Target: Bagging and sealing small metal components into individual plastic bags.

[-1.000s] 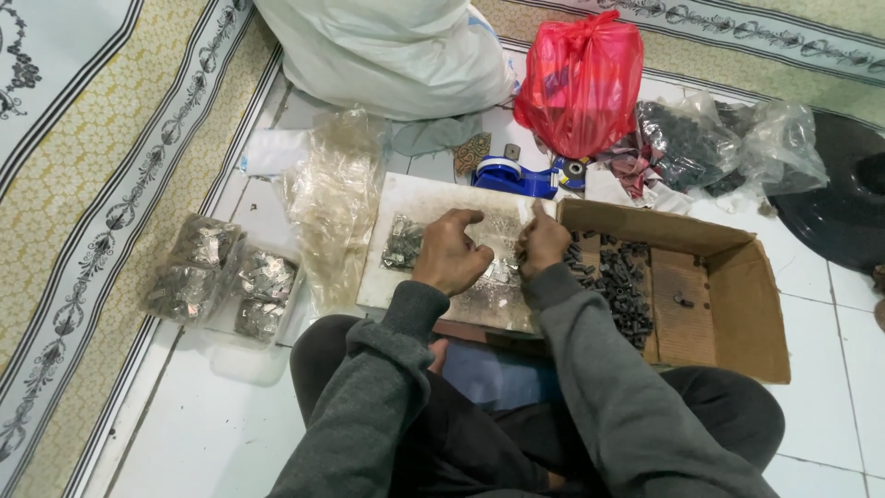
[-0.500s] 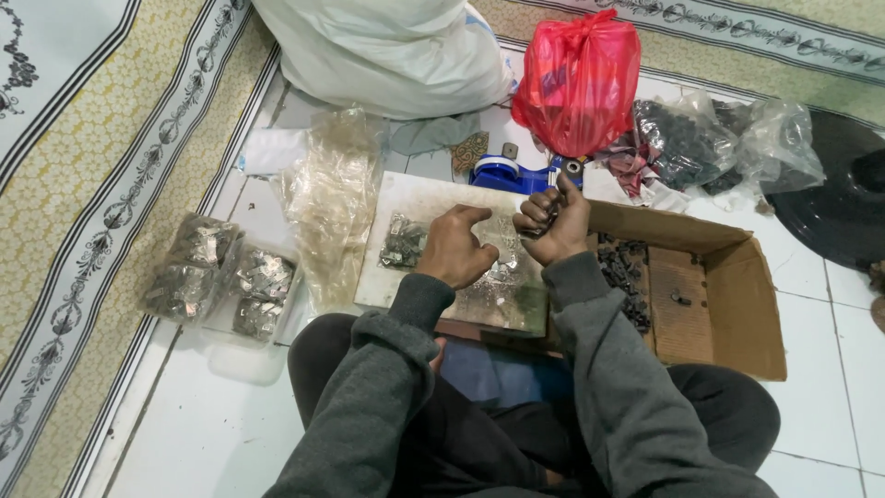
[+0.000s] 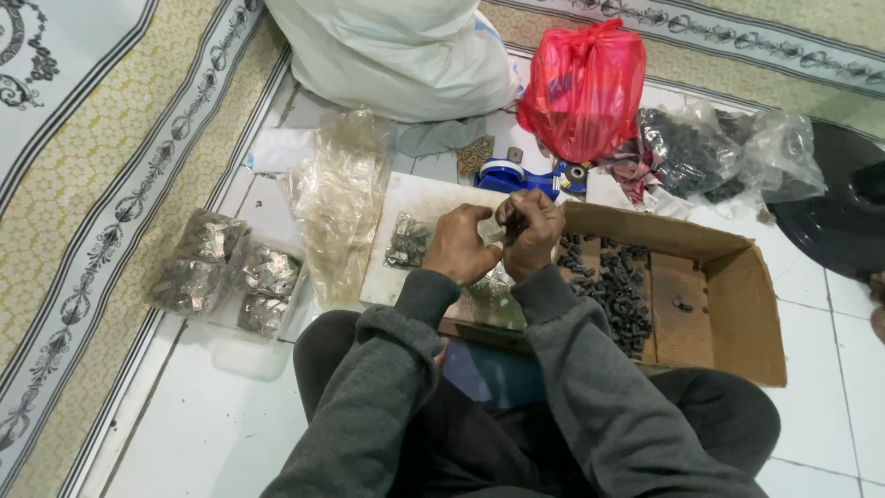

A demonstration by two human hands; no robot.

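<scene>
Head view is showing the left hand point(image 3: 458, 247) and right hand point(image 3: 532, 231) meeting over a white flat board point(image 3: 406, 198), both curling closed around a small dark metal part point(image 3: 513, 226), just beside an open brown cardboard box point(image 3: 719, 304) holding dark screws point(image 3: 613, 286).

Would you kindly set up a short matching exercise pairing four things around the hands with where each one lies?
Things:
1. red plastic bag
2. cardboard box
3. small filled clear packets
4. blue tape dispenser

Places:
a. on the floor, left of the white board
b. beyond the hands, near the red bag's base
c. far side, beside the big white sack
d. right of the hands, holding dark small parts

Pairs: 1-c, 2-d, 3-a, 4-b
</scene>
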